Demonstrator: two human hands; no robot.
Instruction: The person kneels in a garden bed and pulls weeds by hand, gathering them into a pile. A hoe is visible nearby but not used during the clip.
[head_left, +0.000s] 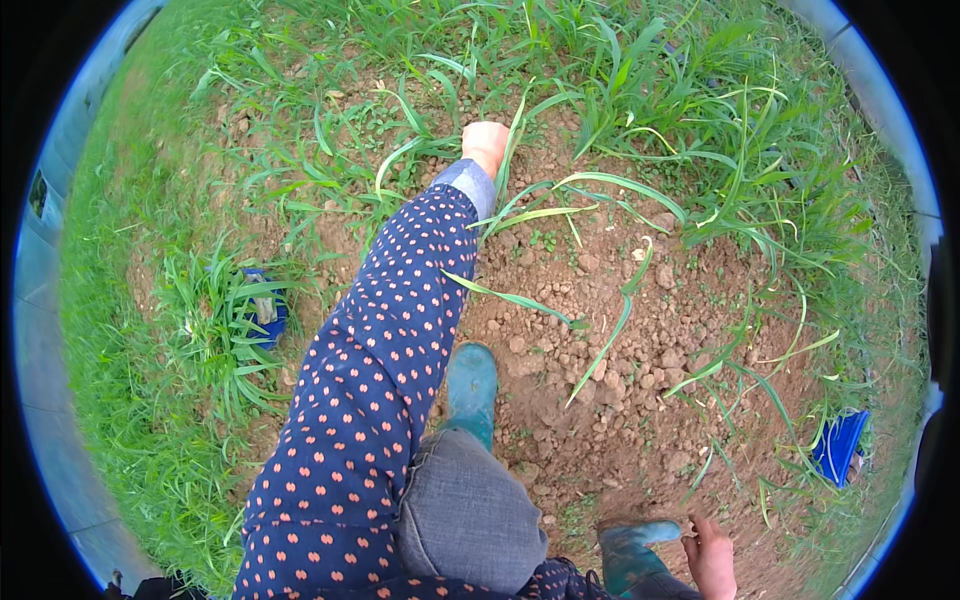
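Note:
My left hand (486, 142), in a navy sleeve with orange spots, reaches forward to the soil among green leaves. It is curled, with the back of the hand towards me; the fingers are hidden, so I cannot tell whether they grip anything. A long strap-like leaf (513, 142) runs beside the wrist. At the lower right, my right hand (711, 559) hangs near a green rubber boot (637, 551). Its fingers are loosely bent and apart, and nothing shows in them. Reddish-brown crumbly soil (600, 330) with long drooping garlic-like leaves (615, 330) lies between the hands.
My other rubber boot (472, 390) stands on the soil below the left arm. To the left, a clump of long green leaves (214, 322) lies against a blue plastic object (274, 330). Another blue plastic object (838, 448) sits at right. Dense grass (675, 90) grows ahead.

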